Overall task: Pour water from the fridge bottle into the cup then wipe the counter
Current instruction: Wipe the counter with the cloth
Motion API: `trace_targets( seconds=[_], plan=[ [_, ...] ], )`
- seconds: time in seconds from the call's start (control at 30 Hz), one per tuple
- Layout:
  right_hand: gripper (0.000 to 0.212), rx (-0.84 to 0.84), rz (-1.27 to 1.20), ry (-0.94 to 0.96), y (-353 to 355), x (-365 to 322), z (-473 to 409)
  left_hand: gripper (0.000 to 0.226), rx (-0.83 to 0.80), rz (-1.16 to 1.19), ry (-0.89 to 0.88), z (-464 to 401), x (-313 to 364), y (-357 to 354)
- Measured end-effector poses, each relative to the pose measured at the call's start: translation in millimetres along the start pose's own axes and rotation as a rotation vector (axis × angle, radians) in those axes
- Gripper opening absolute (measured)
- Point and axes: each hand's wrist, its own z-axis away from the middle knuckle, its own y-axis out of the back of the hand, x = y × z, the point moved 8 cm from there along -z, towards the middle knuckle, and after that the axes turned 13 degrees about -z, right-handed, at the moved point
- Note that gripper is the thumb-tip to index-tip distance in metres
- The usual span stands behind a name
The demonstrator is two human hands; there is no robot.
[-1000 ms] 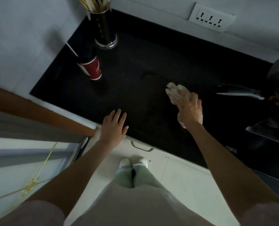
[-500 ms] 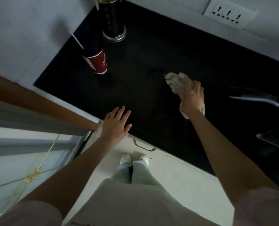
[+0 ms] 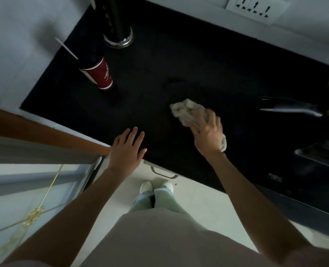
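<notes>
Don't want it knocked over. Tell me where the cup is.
The cup stands on the counter at its far left, near the wall, just before the metal holder.

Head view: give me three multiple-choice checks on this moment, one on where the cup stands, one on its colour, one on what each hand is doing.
1. Where is the paper cup?
A. Beside the metal utensil holder, at the counter's back left
B. In the left hand
C. On the floor

2. What colour is the cup's outside?
A. Blue
B. Red with white trim
C. Plain green

3. What is the right hand doing?
A. Hanging empty
B. Gripping the cup
C. Pressing a crumpled cloth on the black counter

Answers: 1 A, it stands on the counter near the holder; 2 B, red wall with white bands; 3 C, cloth bunched under its fingers, while the left hand lies flat at the counter's edge.
</notes>
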Motion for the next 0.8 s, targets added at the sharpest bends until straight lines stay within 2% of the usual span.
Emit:
trace_targets(
  seconds=[0.1, 0.17, 0.23, 0.33, 0.47, 0.53, 0.6, 0.67, 0.73, 0.8],
  plan=[
    [0.051, 0.065, 0.047, -0.305, 11.6, 46.2, -47.2, 0.055, 0.010, -0.015, -0.011, 1.0, 1.0, 0.9],
    [0.051, 0.052, 0.054, -0.401, 6.1, 52.0, -87.3, 0.054, 0.021, -0.021, -0.012, 1.1, 1.8, 1.3],
    [0.051, -0.002, 0.074, -0.369, -10.8, 34.7, -119.1, 0.054, 0.027, -0.019, -0.011, 1.1, 2.3, 0.8],
    [0.052, -0.092, 0.071, -0.221, -40.1, -9.2, -127.9, 0.054, 0.031, -0.019, -0.004, 1.4, 1.8, 0.8],
    [0.049, -0.073, -0.010, -0.007, -39.9, -46.5, -66.1, 0.055, 0.017, -0.014, -0.004, 1.3, 2.2, -1.2],
    [0.045, -0.075, -0.011, 0.024, -30.9, -39.0, -28.0, 0.056, 0.012, -0.009, -0.008, 1.0, 2.1, -2.0],
    [0.044, 0.014, -0.007, -0.054, -13.8, -8.8, -16.7, 0.056, 0.013, -0.011, -0.014, 1.4, 1.9, -0.9],
    [0.047, 0.083, -0.013, -0.222, -1.7, 26.9, -36.0, 0.056, 0.019, -0.009, -0.010, 1.6, 1.7, 1.6],
    [0.051, 0.076, -0.010, -0.358, -3.1, 46.9, -71.5, 0.055, 0.022, -0.009, -0.007, 2.0, 2.6, 2.5],
    [0.051, 0.038, 0.013, -0.374, -14.0, 37.5, -107.2, 0.055, 0.026, -0.012, -0.006, 2.3, 3.0, 2.2]
  ],
)
